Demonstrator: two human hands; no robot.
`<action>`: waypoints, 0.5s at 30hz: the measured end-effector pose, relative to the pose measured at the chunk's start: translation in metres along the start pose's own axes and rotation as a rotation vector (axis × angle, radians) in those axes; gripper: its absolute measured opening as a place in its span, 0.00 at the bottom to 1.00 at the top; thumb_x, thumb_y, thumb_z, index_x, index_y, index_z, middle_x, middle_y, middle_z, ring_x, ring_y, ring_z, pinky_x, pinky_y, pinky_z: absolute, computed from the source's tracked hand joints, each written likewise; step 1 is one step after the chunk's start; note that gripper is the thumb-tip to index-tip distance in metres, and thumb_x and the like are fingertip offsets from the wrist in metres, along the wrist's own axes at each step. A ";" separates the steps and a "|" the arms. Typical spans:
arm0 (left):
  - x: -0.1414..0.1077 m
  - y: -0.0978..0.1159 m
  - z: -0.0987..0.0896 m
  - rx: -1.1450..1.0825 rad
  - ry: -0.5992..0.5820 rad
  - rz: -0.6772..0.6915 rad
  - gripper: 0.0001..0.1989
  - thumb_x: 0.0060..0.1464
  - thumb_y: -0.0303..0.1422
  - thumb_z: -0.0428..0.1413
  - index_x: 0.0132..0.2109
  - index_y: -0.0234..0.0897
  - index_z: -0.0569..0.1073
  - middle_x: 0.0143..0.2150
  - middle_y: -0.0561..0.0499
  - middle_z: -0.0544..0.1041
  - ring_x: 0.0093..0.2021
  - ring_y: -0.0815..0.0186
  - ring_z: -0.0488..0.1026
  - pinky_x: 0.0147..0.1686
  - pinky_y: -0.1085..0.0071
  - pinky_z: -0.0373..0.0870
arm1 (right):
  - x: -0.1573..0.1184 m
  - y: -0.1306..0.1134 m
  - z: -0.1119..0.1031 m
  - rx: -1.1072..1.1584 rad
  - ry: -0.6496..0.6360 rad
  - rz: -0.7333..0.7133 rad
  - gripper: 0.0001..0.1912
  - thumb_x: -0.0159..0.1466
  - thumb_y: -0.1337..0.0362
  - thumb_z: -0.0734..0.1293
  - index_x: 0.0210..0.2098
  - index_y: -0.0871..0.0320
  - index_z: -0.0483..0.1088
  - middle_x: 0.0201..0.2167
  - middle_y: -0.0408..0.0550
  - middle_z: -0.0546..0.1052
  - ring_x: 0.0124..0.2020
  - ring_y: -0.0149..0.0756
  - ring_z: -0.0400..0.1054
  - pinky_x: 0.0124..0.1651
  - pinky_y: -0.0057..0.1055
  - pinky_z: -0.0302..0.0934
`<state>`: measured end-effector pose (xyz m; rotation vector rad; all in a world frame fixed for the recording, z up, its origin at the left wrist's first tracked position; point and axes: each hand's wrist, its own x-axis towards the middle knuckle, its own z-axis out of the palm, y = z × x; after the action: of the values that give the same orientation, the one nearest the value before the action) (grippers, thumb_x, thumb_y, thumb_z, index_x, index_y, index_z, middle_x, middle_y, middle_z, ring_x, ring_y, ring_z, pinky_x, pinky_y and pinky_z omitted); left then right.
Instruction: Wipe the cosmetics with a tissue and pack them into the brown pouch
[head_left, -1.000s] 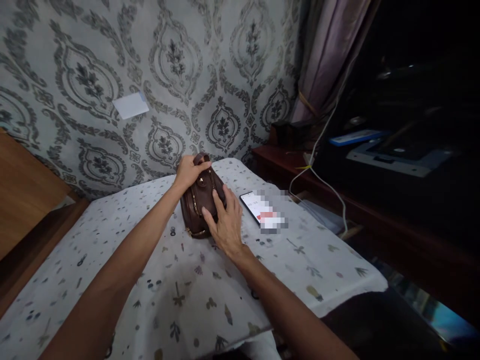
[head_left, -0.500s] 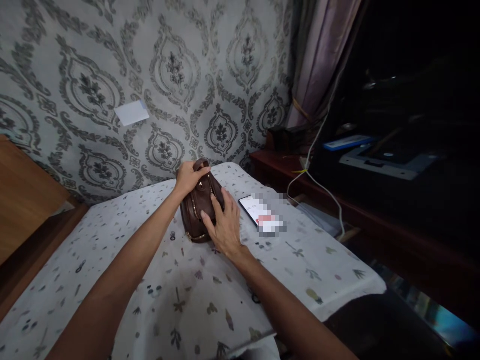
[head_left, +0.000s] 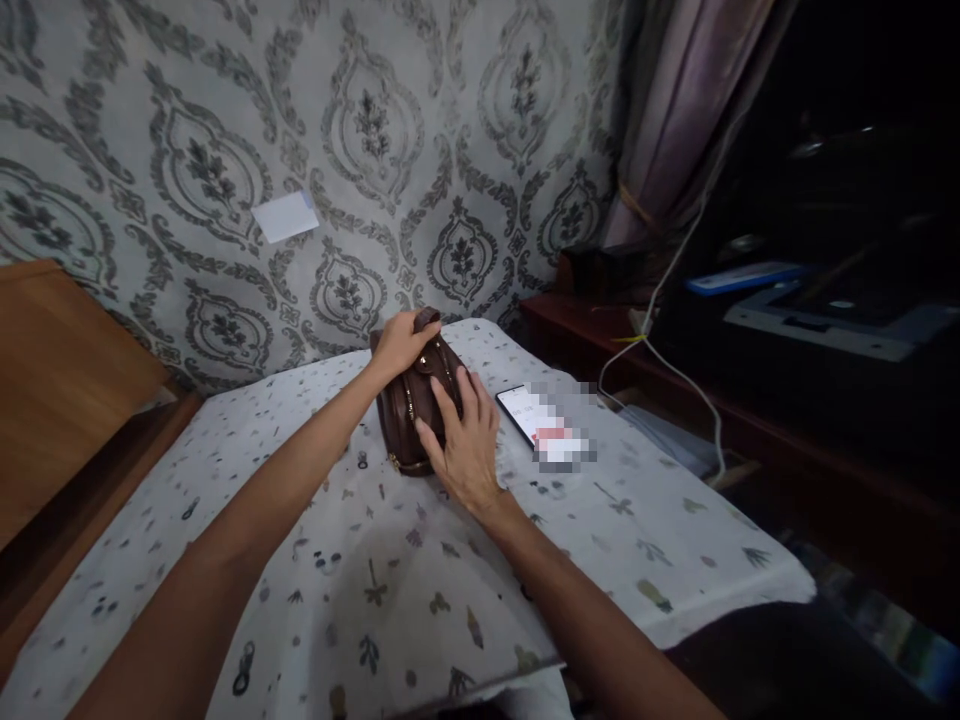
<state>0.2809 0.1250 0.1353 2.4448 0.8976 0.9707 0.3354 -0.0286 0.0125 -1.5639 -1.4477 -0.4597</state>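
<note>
A dark brown leather bag (head_left: 405,425) with gold zippers and a short top handle stands on the patterned white cloth. My left hand (head_left: 405,345) is closed on the top of the bag by its handle, the thumb lying across the front. Against the bag's front right side rests my right hand (head_left: 466,435), its fingers spread and holding nothing. Right of that hand, a phone (head_left: 525,415) lies on the cloth with its screen lit and partly pixelated.
The cloth-covered table (head_left: 615,560) ends at the right near a dark red shelf (head_left: 551,315). A white cable (head_left: 679,370) hangs there. At the left is a wooden panel (head_left: 67,370); a paper (head_left: 286,217) is on the wallpapered wall behind.
The view has shifted, so the scene sits further right. The bag looks slightly turned, with more of its left side showing behind my left hand. Both hands remain on it.
</note>
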 end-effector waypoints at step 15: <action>-0.042 -0.038 -0.046 0.026 0.012 -0.058 0.08 0.54 0.37 0.56 0.32 0.36 0.74 0.29 0.53 0.73 0.34 0.64 0.70 0.37 0.68 0.65 | 0.016 -0.006 0.003 -0.048 -0.091 -0.159 0.23 0.73 0.62 0.55 0.66 0.55 0.62 0.67 0.53 0.66 0.69 0.47 0.54 0.69 0.54 0.39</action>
<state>0.2083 0.1290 0.1269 2.4225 0.9858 0.9605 0.3329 -0.0171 0.0257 -1.5305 -1.6495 -0.5260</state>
